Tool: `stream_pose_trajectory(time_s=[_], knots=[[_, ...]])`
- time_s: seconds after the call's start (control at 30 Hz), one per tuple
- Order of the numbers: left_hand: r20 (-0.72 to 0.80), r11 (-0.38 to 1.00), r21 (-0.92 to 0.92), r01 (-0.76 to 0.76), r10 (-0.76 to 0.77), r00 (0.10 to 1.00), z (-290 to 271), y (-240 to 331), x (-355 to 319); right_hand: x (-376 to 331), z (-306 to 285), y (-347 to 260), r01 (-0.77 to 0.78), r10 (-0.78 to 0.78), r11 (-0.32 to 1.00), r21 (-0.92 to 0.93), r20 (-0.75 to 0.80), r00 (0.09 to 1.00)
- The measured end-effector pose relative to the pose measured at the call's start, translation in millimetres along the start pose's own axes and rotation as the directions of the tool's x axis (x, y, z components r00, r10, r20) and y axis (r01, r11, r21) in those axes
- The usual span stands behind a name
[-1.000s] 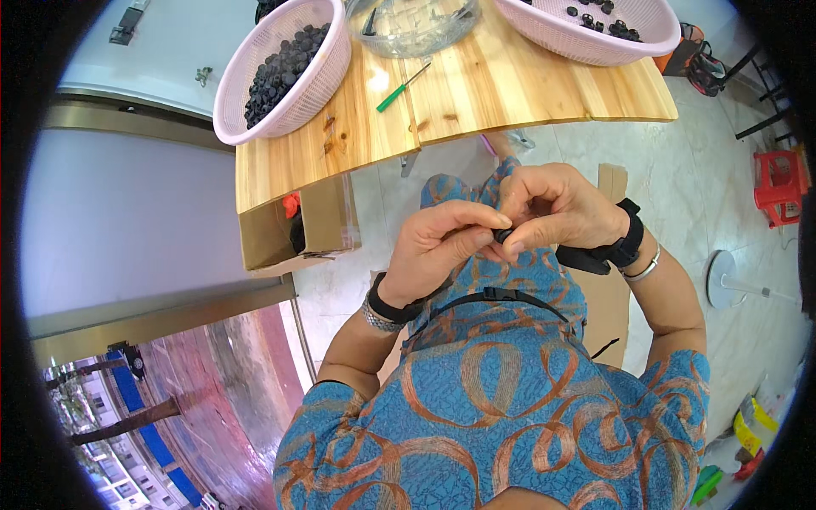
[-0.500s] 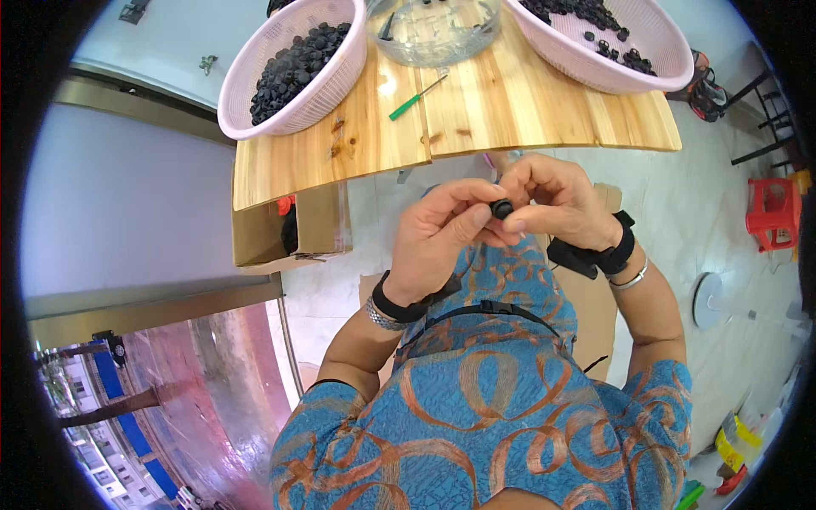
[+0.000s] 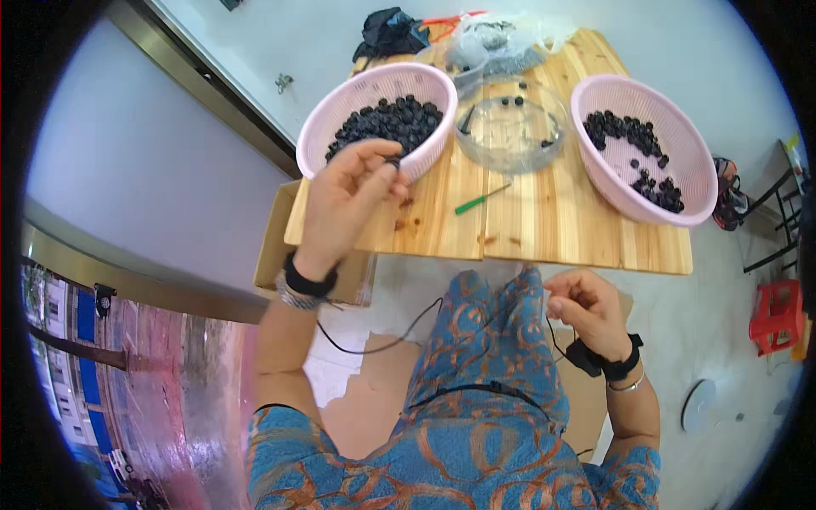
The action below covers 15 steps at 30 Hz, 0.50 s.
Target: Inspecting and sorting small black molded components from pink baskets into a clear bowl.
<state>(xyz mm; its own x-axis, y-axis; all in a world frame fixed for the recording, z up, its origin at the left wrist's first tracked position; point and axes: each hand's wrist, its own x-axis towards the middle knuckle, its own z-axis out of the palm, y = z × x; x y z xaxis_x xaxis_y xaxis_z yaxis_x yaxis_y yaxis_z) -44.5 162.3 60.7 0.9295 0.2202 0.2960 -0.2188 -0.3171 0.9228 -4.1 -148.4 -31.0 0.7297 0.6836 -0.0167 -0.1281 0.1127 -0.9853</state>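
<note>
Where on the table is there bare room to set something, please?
Bare wood lies between the green screwdriver and the right basket, and along the table's near edge. The left basket, with the left hand near it, clear bowl and plastic bag crowd the left and back.

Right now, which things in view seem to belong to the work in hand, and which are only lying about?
Likely part of the work:
black pieces;
left pink basket, heaped with them, left hand at its near side;
right pink basket, also holding some.

Probably just lying about:
red stool;
black bundle on the table;
green-handled screwdriver, untouched, though perhaps a tool.
</note>
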Motion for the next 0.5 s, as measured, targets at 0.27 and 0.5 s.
stream_pose_trajectory(time_s=[0.27, 0.5], knots=[[0.387, 0.431, 0.807, -0.403, 0.130, 0.913, -55.0, 6.5, 108.6, 7.3, -14.8, -18.2, 0.109, -0.111, 0.980, -0.165, -0.005, 0.994], [0.543, 0.458, 0.750, -0.477, -0.014, 0.840, -4.8, -36.0, 270.2, 27.3, -19.5, -18.4, 0.185, -0.168, 0.962, -0.198, 0.101, 0.981]])
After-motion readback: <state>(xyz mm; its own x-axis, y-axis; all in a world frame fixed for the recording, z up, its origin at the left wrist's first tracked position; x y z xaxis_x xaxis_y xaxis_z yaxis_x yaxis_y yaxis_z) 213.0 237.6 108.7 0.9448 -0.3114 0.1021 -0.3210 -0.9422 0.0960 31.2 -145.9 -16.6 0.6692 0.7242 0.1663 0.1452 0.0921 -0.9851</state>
